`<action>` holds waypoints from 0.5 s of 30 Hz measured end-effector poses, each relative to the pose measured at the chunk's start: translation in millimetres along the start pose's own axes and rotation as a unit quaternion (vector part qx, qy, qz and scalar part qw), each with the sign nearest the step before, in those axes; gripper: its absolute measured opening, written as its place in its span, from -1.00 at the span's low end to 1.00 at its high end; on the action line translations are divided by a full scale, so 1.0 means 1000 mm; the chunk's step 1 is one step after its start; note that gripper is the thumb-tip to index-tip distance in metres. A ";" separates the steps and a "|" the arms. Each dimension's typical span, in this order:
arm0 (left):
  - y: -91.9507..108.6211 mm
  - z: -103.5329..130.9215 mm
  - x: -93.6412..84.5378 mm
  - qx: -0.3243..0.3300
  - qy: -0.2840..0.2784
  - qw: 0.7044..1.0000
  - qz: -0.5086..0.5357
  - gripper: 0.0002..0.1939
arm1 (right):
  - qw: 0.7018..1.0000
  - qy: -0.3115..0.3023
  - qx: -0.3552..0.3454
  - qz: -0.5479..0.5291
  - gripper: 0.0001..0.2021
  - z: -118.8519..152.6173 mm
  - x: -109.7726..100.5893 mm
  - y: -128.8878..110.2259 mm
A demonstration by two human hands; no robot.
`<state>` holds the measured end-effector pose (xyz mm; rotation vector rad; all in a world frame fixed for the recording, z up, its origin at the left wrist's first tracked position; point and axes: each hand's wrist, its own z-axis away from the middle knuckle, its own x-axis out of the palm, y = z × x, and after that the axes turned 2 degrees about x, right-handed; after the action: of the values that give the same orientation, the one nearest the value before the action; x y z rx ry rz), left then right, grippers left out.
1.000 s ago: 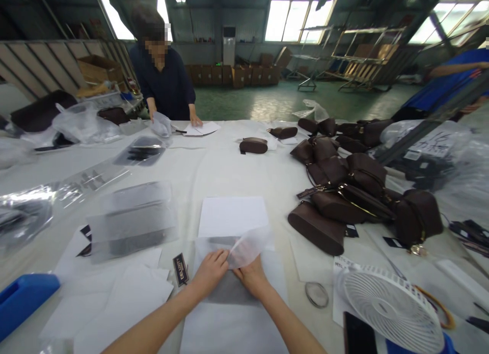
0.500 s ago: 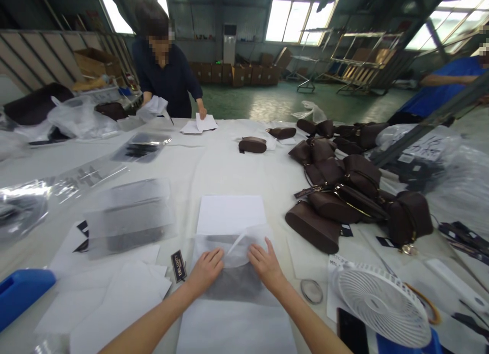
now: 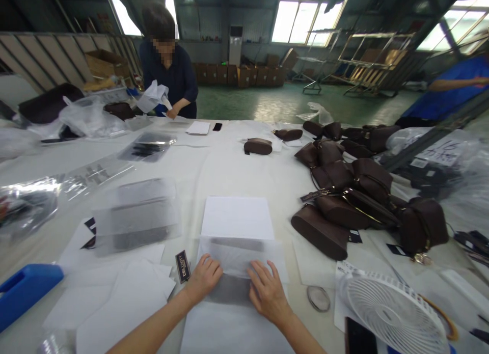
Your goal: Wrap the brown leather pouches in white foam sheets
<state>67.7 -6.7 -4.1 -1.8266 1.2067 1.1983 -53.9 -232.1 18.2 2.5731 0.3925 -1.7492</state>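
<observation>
A dark flat item wrapped in thin white tissue paper (image 3: 239, 257) lies in front of me. A folded flap of the tissue crosses its upper part; the dark shape shows through below. My left hand (image 3: 206, 278) rests on the wrap's left side, fingers laid over the paper. On the right side lies my right hand (image 3: 270, 294), its fingers spread and touching the tissue. White paper sheets (image 3: 235, 216) extend from under the wrap, above and below. Beside my left wrist is a black hang tag (image 3: 183, 266) with light lettering.
Dark brown bags (image 3: 321, 232) are heaped at the right. A white fan (image 3: 397, 308) and a phone (image 3: 360, 336) stand nearer. Another tissue-wrapped item (image 3: 135, 219) lies left, above loose paper sheets (image 3: 126, 298) and a blue object (image 3: 30, 293). A co-worker (image 3: 170, 74) handles paper across the table.
The raised, curled tissue flap now lies flat across the wrapped item. My right hand has moved down slightly, fingers more spread. The co-worker's hand has moved left, and a phone shows there.
</observation>
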 end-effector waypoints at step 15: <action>-0.049 -0.011 0.013 -0.592 0.049 0.615 0.519 -0.50 | 0.997 -0.044 0.018 0.054 -0.34 0.015 0.070 -0.006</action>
<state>119.0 -1.6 -10.5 -1.8719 1.8192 3.1997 -44.7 -214.3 -51.1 2.4773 0.2163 -1.8407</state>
